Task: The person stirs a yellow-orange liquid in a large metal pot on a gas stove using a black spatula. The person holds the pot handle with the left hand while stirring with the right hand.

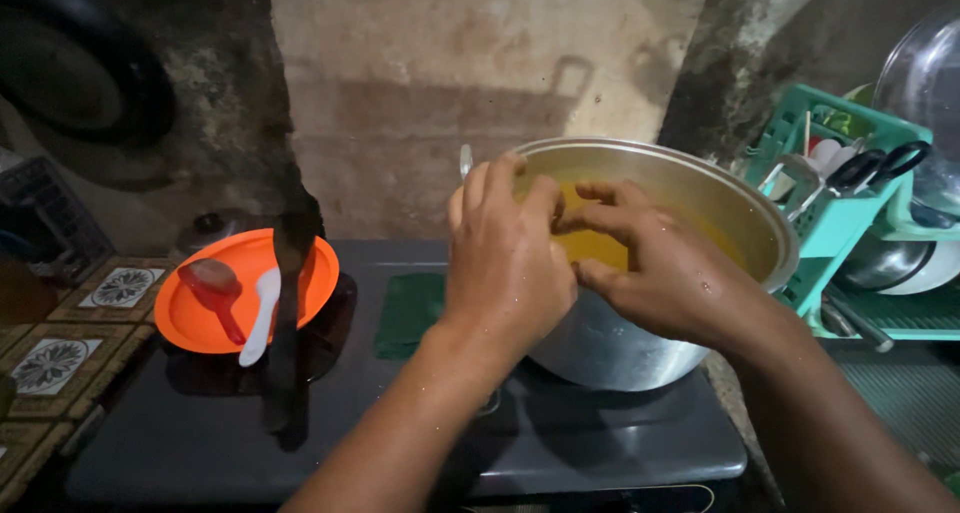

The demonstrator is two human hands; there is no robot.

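place: home kitchen, probably | evidence: stove (600, 443), metal pot (700, 188), teal dish rack (840, 223), orange plate (200, 323)

Both forearms are bare, with no sleeve visible up to the picture edge. The bare left hand (508, 263) and bare right hand (668, 273) carry no ring, watch or glove. Small water drops shine on the hands and forearms.
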